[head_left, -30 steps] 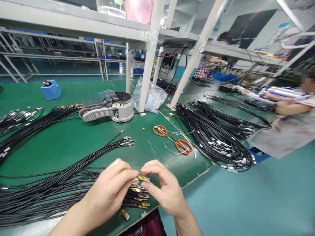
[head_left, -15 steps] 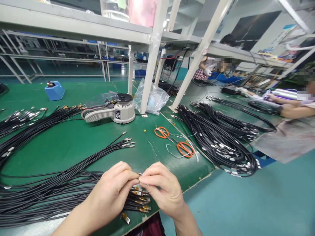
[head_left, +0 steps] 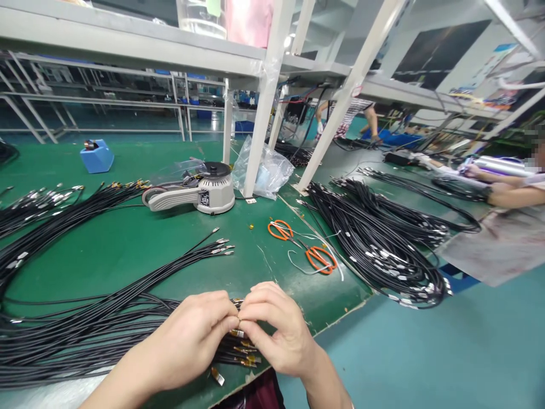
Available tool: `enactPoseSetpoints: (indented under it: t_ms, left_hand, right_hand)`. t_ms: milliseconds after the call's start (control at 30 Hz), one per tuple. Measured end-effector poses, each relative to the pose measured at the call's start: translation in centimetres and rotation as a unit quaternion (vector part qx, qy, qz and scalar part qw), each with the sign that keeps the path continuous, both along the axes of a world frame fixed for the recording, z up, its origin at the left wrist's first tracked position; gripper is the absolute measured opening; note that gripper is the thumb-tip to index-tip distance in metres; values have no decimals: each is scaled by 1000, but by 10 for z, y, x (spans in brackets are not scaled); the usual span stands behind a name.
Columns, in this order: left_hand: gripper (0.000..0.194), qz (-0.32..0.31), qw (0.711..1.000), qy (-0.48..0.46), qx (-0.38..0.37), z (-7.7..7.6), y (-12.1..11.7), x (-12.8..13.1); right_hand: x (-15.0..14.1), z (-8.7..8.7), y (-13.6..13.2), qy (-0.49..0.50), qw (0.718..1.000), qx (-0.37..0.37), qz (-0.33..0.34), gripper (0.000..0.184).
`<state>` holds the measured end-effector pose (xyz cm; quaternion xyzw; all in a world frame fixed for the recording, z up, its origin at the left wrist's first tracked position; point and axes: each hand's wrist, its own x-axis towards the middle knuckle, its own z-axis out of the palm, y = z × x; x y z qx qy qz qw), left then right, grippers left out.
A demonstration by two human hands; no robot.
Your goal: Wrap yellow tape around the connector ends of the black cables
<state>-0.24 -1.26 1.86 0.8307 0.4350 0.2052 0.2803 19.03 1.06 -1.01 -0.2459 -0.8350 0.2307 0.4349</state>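
My left hand (head_left: 202, 328) and my right hand (head_left: 279, 329) meet fingertip to fingertip over the table's near edge. Both are closed in a pinch, and whatever sits between the fingers is hidden. Right beneath them lies a bundle of black cables (head_left: 114, 341). The bundle's metal ends (head_left: 247, 360), wrapped in amber tape, poke out under my right hand. One loose taped connector (head_left: 217, 376) rests below my left wrist. Farther up, a smaller group of black cables (head_left: 170, 264) with bare metal tips stretches across the green table (head_left: 140, 244).
Orange-handled scissors (head_left: 303, 244) lie with white ties beyond my right hand. Behind stand a grey tape dispenser (head_left: 213, 193), a clear plastic bag (head_left: 272, 170) and a blue holder (head_left: 97, 157). Coiled cables (head_left: 374, 244) cover the right side. White posts (head_left: 264, 108) rise mid-table. Co-workers are at right.
My pinched fingertips have shifted slightly down and toward me, still together. In the background, a co-worker in a striped top has changed arm position. The scissors and table cables stay put.
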Motion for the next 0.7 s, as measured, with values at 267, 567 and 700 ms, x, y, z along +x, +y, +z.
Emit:
enactPoseSetpoints:
  t_ms: [267, 567, 700]
  left_hand:
    - [19, 54, 998, -43, -6, -5, 1, 8]
    - [29, 25, 998, -5, 49, -13, 1, 27]
    - [32, -36, 996, 5, 81, -13, 0, 30]
  right_hand:
    - [5, -7, -5, 81, 978, -179, -65, 3]
    - [9, -9, -12, 74, 974, -201, -68, 10]
    - [16, -18, -13, 40, 977, -206, -46, 12]
